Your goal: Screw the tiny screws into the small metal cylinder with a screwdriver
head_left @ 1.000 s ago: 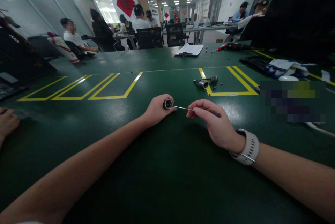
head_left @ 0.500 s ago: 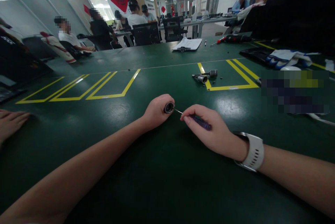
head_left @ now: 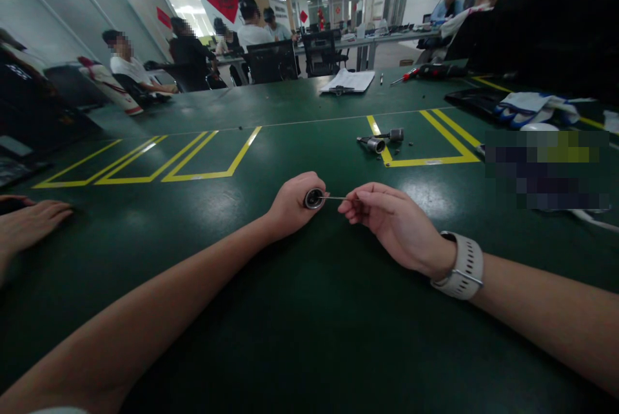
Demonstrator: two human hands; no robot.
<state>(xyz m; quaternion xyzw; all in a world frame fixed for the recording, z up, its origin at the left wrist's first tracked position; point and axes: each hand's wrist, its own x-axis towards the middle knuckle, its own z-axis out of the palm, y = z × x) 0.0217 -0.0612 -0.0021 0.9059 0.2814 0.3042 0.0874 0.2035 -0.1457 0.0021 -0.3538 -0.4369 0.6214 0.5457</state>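
Observation:
My left hand (head_left: 293, 202) is closed around a dark cylindrical metal part (head_left: 314, 198), its round open end turned toward me. The rest of that part is hidden in the fist. From the right, my right hand (head_left: 394, 217) pinches a thin screwdriver (head_left: 336, 198), whose slim metal shaft reaches to the rim of the part. Its handle is hidden behind my fingers, and I cannot tell how far the tip goes in. A pale watch strap circles my right wrist.
Two similar metal parts (head_left: 376, 145) and small dark bits lie by the yellow tape (head_left: 430, 162). Behind are a clipboard with paper (head_left: 348, 80) and a red-black tool (head_left: 440, 71). Gloves (head_left: 536, 108) lie at right. Another person's hand (head_left: 36, 224) rests at left.
My right hand has rolled over, so the purple screwdriver handle no longer shows and the shaft lies nearly level. My left hand barely moved. The other person's hand came further in from the left.

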